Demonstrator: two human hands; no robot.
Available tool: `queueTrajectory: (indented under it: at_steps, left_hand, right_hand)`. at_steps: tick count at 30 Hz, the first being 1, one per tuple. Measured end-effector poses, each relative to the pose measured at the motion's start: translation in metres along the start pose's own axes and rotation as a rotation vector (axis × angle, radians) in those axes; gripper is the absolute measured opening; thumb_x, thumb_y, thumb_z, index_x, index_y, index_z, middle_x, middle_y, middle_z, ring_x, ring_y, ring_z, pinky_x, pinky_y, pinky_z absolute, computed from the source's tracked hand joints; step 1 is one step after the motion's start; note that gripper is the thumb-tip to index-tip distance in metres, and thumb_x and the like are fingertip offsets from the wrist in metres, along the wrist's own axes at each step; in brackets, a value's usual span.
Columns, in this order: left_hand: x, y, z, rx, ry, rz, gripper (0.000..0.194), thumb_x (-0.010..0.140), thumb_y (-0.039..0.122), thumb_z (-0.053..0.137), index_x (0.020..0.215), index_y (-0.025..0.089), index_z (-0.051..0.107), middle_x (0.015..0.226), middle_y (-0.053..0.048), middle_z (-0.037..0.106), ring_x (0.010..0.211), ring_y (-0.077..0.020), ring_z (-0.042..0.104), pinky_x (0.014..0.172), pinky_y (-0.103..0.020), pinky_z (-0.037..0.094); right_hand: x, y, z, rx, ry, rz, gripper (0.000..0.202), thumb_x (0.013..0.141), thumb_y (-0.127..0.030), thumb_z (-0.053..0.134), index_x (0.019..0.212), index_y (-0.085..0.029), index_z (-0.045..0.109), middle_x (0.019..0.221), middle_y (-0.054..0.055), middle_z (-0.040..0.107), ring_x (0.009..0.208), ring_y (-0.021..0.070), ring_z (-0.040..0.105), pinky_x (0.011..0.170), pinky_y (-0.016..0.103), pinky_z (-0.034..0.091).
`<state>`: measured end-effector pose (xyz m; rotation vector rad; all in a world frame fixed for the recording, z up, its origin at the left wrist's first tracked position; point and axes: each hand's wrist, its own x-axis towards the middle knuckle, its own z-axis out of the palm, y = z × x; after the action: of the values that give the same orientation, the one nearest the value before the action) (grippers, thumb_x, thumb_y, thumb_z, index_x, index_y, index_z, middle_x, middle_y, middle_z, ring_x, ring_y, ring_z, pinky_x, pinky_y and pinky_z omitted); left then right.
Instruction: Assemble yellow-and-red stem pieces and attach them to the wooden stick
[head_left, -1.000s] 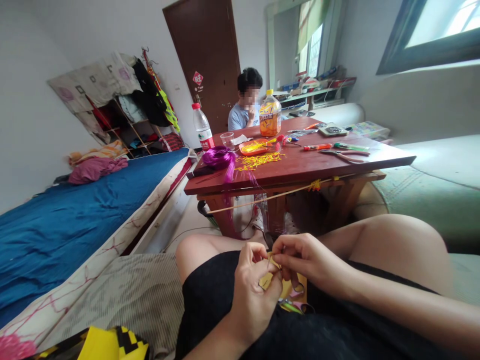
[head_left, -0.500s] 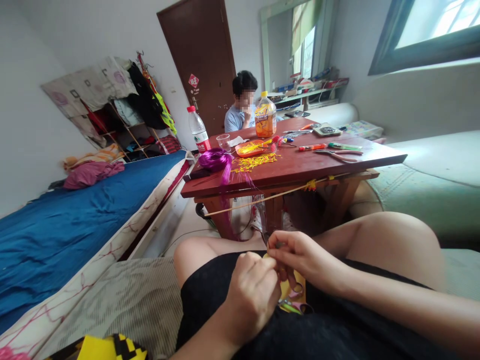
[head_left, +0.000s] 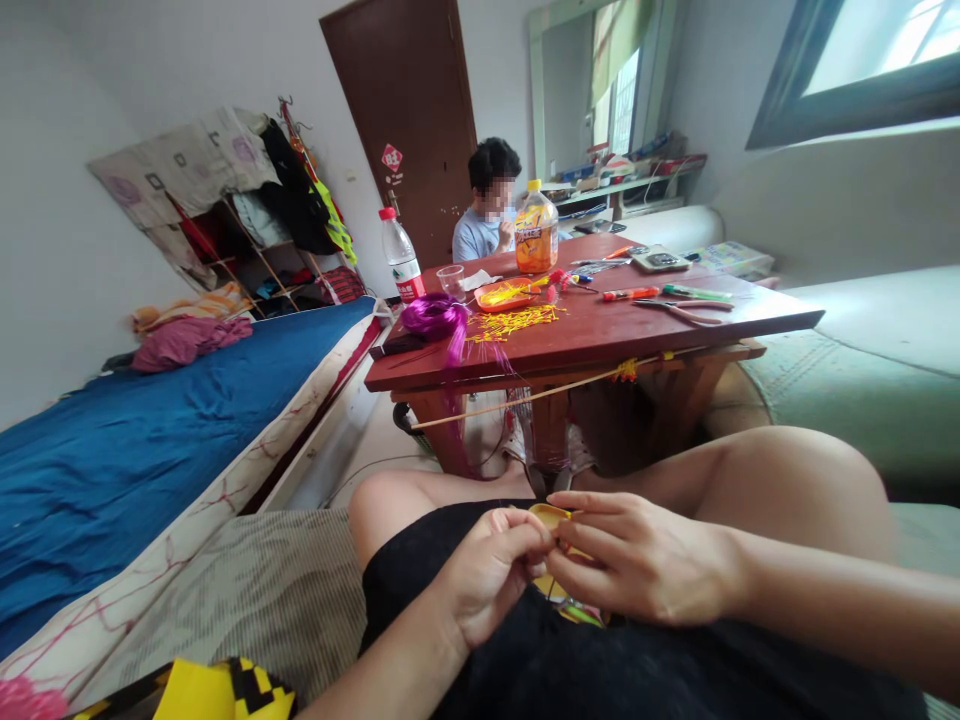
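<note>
My left hand [head_left: 495, 565] is closed above my lap, its thumb and fingertips pinched on something too small to make out. Close against its fingertips is my right hand [head_left: 637, 550], thumb and fingers drawn together at the same spot, with whatever they hold hidden. Just behind and beneath the fingertips lies a yellow tray [head_left: 550, 515], partly covered by both hands. Below the hands, green-handled scissors [head_left: 581, 614] rest on my lap, largely hidden.
Ahead stands a red table [head_left: 600, 335] with purple strands [head_left: 435, 317], yellow pieces [head_left: 517, 322], an orange dish [head_left: 506, 293], pliers [head_left: 686, 312] and two bottles. A thin stick [head_left: 517, 400] runs along its front edge. A person [head_left: 484, 220] sits behind it.
My left hand has turned, showing its thumb side. My right hand has lowered and its fingers have straightened somewhat. More of the yellow tray shows. The view has shifted slightly.
</note>
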<state>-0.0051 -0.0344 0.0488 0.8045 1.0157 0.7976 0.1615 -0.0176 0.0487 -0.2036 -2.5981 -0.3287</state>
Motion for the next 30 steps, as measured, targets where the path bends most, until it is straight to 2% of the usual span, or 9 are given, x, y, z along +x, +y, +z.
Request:
queueTrajectory:
  at_steps: [3, 8, 11, 14, 16, 18, 23, 26, 30]
  left_hand:
    - [-0.004, -0.002, 0.002, 0.171, 0.012, 0.24, 0.014, 0.06, 0.024, 0.068, 0.055, 0.014, 0.059, 0.064, 0.0, 0.051, 0.061, -0.011, 0.046, 0.059, -0.023, 0.036]
    - [-0.012, -0.01, -0.002, 0.968, 0.201, 1.01, 0.014, 0.076, 0.009, 0.054, 0.066, 0.016, 0.06, 0.083, -0.004, 0.05, 0.081, -0.0157, 0.048, 0.071, -0.028, 0.04]
    - [-0.014, -0.01, -0.009, 1.334, 0.148, 1.4, 0.013, 0.077, 0.004, 0.052, 0.078, 0.013, 0.061, 0.087, -0.007, 0.059, 0.082, -0.0168, 0.047, 0.074, -0.029, 0.039]
    - [-0.015, -0.004, -0.011, 1.501, 0.076, 1.542, 0.012, 0.078, 0.004, 0.051, 0.081, 0.012, 0.06, 0.086, -0.007, 0.066, 0.079, -0.0169, 0.05, 0.073, -0.03, 0.037]
    - [-0.016, 0.003, -0.007, 1.453, 0.09, 1.42, 0.013, 0.079, 0.006, 0.05, 0.077, 0.013, 0.061, 0.084, -0.006, 0.067, 0.074, -0.0164, 0.051, 0.07, -0.031, 0.035]
    - [-0.015, 0.009, -0.003, 1.2, 0.094, 1.073, 0.014, 0.078, 0.01, 0.051, 0.069, 0.015, 0.06, 0.079, -0.005, 0.066, 0.071, -0.0163, 0.051, 0.067, -0.029, 0.035]
    - [-0.006, 0.016, 0.004, 0.203, -0.056, 0.077, 0.01, 0.06, 0.018, 0.061, 0.053, 0.014, 0.055, 0.05, 0.002, 0.05, 0.05, -0.009, 0.041, 0.052, -0.022, 0.03]
    - [-0.001, 0.014, 0.003, -0.013, -0.091, -0.074, 0.015, 0.052, 0.017, 0.064, 0.046, 0.014, 0.051, 0.043, 0.005, 0.041, 0.045, -0.0054, 0.032, 0.049, -0.02, 0.026]
    - [-0.002, 0.011, 0.005, -0.027, -0.073, -0.042, 0.013, 0.052, 0.02, 0.066, 0.05, 0.013, 0.054, 0.046, 0.004, 0.044, 0.046, -0.006, 0.034, 0.05, -0.02, 0.028]
  right_hand:
    - [0.004, -0.002, -0.002, 0.306, 0.049, 0.277, 0.025, 0.089, -0.014, 0.033, 0.086, -0.015, 0.058, 0.066, 0.005, 0.062, 0.061, 0.0155, 0.059, 0.076, 0.034, 0.051]
    - [0.019, -0.002, -0.001, 1.065, 0.056, 1.037, 0.022, 0.085, -0.037, 0.043, 0.075, -0.019, 0.05, 0.05, -0.004, 0.052, 0.04, 0.0096, 0.05, 0.04, 0.02, 0.041]
    - [0.023, 0.001, 0.007, 1.45, 0.069, 1.135, 0.03, 0.076, -0.049, 0.052, 0.072, -0.02, 0.046, 0.043, -0.007, 0.05, 0.031, 0.008, 0.045, 0.033, 0.017, 0.035]
    - [0.022, 0.003, 0.01, 1.533, 0.049, 1.121, 0.033, 0.074, -0.051, 0.052, 0.072, -0.019, 0.043, 0.042, -0.007, 0.052, 0.03, 0.008, 0.045, 0.032, 0.017, 0.035]
    - [0.021, 0.004, 0.005, 1.399, 0.062, 1.088, 0.029, 0.081, -0.048, 0.045, 0.075, -0.019, 0.043, 0.045, -0.006, 0.052, 0.033, 0.009, 0.048, 0.034, 0.018, 0.039]
    - [0.019, 0.004, -0.004, 1.064, 0.085, 0.918, 0.02, 0.086, -0.037, 0.041, 0.083, -0.018, 0.045, 0.053, -0.003, 0.056, 0.043, 0.0112, 0.053, 0.041, 0.022, 0.045]
    - [0.009, 0.004, -0.017, 0.044, 0.119, -0.018, 0.015, 0.084, -0.011, 0.041, 0.088, -0.013, 0.056, 0.062, 0.003, 0.062, 0.055, 0.0133, 0.058, 0.079, 0.035, 0.051]
    - [0.004, 0.004, -0.014, -0.198, 0.11, -0.114, 0.015, 0.084, -0.011, 0.045, 0.087, -0.014, 0.06, 0.056, -0.001, 0.058, 0.049, 0.0123, 0.055, 0.08, 0.035, 0.051]
    - [0.005, 0.003, -0.013, -0.055, 0.066, -0.033, 0.021, 0.086, -0.01, 0.039, 0.086, -0.011, 0.06, 0.06, 0.002, 0.061, 0.053, 0.0131, 0.056, 0.083, 0.037, 0.049]
